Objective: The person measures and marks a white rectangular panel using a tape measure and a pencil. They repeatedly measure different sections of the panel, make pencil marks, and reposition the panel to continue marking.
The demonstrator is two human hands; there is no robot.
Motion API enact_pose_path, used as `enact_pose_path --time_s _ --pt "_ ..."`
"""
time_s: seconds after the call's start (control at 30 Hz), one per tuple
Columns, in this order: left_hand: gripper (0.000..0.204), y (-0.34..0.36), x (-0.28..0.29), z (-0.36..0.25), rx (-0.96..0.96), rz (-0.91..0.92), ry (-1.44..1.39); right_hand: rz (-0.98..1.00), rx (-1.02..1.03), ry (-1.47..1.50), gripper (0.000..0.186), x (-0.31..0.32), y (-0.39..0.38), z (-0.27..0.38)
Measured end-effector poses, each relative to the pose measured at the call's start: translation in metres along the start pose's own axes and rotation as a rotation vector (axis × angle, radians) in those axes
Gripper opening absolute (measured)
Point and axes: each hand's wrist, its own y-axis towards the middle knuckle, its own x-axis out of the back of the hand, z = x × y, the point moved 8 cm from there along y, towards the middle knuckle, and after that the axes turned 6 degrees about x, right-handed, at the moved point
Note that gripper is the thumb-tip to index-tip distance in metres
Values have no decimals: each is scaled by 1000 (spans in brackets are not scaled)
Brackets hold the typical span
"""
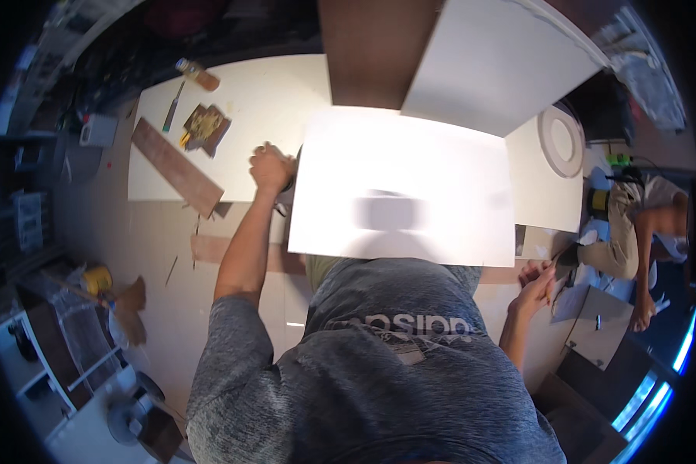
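Note:
A brightly lit white board (402, 162) lies across my lap and the cream worktop (247, 93). At its left edge, my left hand (272, 168) has curled fingers on a dark object that is mostly hidden, so I cannot make out what it is. Down by the board's lower right corner, my right hand (535, 288) grips a dark, flat tool (566, 255), whose exact kind is unclear. On the worktop to the left lie a brown plank (174, 166), a dark yellowish metal piece (206, 127), a thin green-handled tool (172, 107) and an amber bottle (199, 76).
Upright brown (367, 46) and grey (495, 58) panels stand behind the board, with a pale ring (545, 143) to the right. Another person (619, 240) crouches at the far right, near loose panels (599, 325). A yellow bucket (97, 278) and shelving sit at the lower left.

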Motion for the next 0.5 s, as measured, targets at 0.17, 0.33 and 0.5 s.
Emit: enact_pose_path --time_s 0.17,0.33,0.5 --pt "64 42 90 -110 -376 -175 -567 113 -569 226 78 -6 -76 -66" --pt "89 -5 29 -265 -673 468 -81 291 -566 308 35 -70 -90 -51" --pt "93 -22 49 -288 -613 546 -17 359 -566 182 31 -71 -90 -44"
